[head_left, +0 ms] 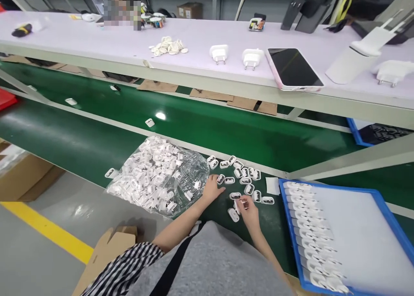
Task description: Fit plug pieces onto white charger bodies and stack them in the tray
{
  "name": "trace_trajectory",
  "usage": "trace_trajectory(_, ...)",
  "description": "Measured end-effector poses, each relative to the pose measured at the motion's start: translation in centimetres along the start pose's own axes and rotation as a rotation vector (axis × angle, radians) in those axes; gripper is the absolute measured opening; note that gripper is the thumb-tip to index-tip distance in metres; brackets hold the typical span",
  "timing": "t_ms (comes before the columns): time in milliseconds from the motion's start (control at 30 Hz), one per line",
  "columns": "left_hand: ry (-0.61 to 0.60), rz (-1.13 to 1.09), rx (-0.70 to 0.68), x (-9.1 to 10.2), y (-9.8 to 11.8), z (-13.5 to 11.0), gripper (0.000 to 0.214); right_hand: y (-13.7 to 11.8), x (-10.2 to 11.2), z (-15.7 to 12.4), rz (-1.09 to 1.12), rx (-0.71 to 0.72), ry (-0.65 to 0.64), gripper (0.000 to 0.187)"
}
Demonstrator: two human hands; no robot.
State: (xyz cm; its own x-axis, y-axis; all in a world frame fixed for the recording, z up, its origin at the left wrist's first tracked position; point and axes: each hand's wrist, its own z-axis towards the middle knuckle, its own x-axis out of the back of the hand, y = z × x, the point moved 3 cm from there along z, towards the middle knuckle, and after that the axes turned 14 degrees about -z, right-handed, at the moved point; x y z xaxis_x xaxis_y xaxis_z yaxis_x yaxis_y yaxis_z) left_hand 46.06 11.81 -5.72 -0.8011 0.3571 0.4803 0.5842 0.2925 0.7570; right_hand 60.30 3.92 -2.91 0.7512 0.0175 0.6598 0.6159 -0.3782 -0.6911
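In the head view, we have our right hand (249, 210) with thumb and fingers closed on a small white piece (237, 206), just beyond a white casing (233, 215) on the green bench (268, 231); our left hand (212, 189) rests beside the open white housings (245, 181), though we cannot tell whether its fingers grip anything; left of it lies a clear bag (190, 169) of white parts; to the right we see a blue-rimmed tray (285, 214) with a column of white plugs (307, 231).

Bare green bench (274, 229) leaves a lane between scattered casings (257, 196) and blue tray (293, 235), the plastic bag (191, 170) blocking the left.
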Motion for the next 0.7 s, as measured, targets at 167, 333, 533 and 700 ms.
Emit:
trace_trajectory(167, 0.001, 0.09, -0.038, -1.1, -0.4, 1.9, 0.03, 0.6, 0.0, 1.9, 0.247, -0.104, -0.101, 0.036)
trace_trajectory(333, -0.186, 0.077, -0.184, -0.7, -2.6, -0.4, 0.033, -0.5, -1.9, 3.1, 0.074, 0.039, -0.29, 0.035)
trace_trajectory(533, -0.131, 0.0, -0.142, -0.2, -5.3, -3.9, 0.035, -3.4, -4.8, 1.9, -0.784, 0.465, -0.341, 0.02)
trace_trajectory(700, -0.06, -0.009, -0.139, -0.5, -6.1, -4.7, 0.03, -3.9, -6.5, 1.7, -0.974, 0.642, -0.417, 0.018)
